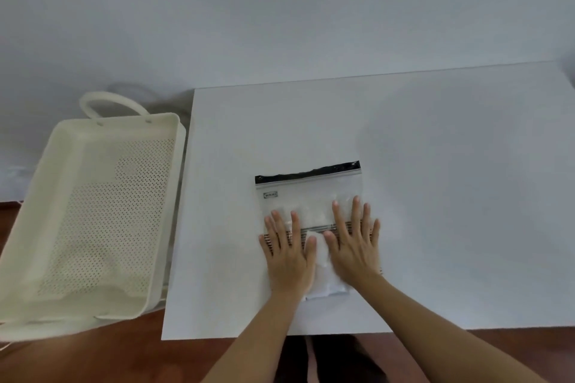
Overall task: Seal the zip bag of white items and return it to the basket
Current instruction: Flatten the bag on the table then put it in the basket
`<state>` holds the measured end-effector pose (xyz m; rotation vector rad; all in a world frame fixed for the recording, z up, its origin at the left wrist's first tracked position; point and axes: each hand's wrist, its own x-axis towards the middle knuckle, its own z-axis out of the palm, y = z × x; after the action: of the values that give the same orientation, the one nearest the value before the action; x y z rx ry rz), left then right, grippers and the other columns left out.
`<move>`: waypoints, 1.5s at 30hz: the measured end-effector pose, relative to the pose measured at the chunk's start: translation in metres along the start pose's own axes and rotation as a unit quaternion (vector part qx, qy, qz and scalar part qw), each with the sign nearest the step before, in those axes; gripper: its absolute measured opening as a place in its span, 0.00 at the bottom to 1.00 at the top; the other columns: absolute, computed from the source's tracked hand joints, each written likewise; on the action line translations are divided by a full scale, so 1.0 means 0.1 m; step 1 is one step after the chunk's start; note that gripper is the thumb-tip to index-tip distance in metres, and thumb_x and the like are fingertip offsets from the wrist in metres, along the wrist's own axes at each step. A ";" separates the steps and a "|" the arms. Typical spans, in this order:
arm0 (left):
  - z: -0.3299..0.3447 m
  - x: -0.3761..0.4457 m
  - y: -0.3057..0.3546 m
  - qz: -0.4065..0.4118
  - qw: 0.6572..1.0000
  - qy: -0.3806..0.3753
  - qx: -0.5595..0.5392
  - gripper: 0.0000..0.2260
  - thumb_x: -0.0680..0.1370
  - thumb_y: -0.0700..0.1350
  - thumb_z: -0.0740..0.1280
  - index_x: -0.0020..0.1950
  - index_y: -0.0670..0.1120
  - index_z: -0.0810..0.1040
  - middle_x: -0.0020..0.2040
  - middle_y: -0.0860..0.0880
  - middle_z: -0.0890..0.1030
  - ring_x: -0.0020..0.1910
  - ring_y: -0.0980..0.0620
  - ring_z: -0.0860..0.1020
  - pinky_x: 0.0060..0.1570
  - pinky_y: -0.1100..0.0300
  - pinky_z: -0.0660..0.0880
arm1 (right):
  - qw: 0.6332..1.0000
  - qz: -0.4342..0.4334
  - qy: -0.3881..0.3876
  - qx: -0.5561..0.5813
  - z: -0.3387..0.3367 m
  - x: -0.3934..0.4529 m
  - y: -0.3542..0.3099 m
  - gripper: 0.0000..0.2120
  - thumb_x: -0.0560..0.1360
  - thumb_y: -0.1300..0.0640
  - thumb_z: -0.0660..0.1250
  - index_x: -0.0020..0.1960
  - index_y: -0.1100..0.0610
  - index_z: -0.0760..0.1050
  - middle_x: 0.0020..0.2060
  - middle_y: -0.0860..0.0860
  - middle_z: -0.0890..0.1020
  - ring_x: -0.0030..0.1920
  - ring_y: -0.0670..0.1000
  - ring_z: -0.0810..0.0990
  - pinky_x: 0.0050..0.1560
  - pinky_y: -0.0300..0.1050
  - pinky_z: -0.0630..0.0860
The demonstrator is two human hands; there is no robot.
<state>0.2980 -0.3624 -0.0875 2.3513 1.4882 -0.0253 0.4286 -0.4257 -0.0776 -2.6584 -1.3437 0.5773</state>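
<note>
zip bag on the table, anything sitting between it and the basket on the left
Nothing visible does. The zip bag lies flat on the white table under the left hand and right hand, and the tabletop between it and the perforated basket beside the table's left edge is bare. The basket looks empty.

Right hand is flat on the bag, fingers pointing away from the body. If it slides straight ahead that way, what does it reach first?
Probably the black zip strip at the far edge of the zip bag. The right hand would cross clear plastic first; beyond the strip lies only bare white table.
</note>
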 end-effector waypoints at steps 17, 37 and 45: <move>0.05 0.03 0.00 -0.004 1.000 0.013 0.009 0.29 0.81 0.61 0.46 0.80 0.54 0.44 0.81 0.45 0.42 0.79 0.42 0.42 0.74 0.42 0.40 | 1.000 0.012 -0.005 -0.009 0.10 0.07 0.00 0.31 0.78 0.36 0.37 0.76 0.42 0.30 0.77 0.53 0.30 0.77 0.56 0.31 0.76 0.62 0.36; 0.00 0.03 0.05 -0.016 0.999 -0.004 0.031 0.29 0.81 0.61 0.47 0.80 0.53 0.48 0.80 0.44 0.43 0.79 0.40 0.42 0.76 0.40 0.45 | 1.000 0.023 -0.007 -0.007 0.10 0.08 -0.02 0.30 0.78 0.36 0.37 0.76 0.41 0.30 0.76 0.52 0.30 0.76 0.54 0.28 0.75 0.61 0.35; -0.01 0.02 0.06 -0.014 1.000 0.007 0.019 0.28 0.81 0.61 0.48 0.79 0.53 0.52 0.80 0.43 0.47 0.79 0.39 0.45 0.75 0.39 0.48 | 1.000 0.022 -0.001 -0.003 0.10 0.07 -0.02 0.30 0.78 0.36 0.38 0.76 0.41 0.31 0.77 0.52 0.32 0.77 0.55 0.30 0.76 0.61 0.35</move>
<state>0.3043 -0.3625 -0.0854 2.3652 1.5408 -0.0449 0.4268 -0.4197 -0.0879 -2.6989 -1.2925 0.5820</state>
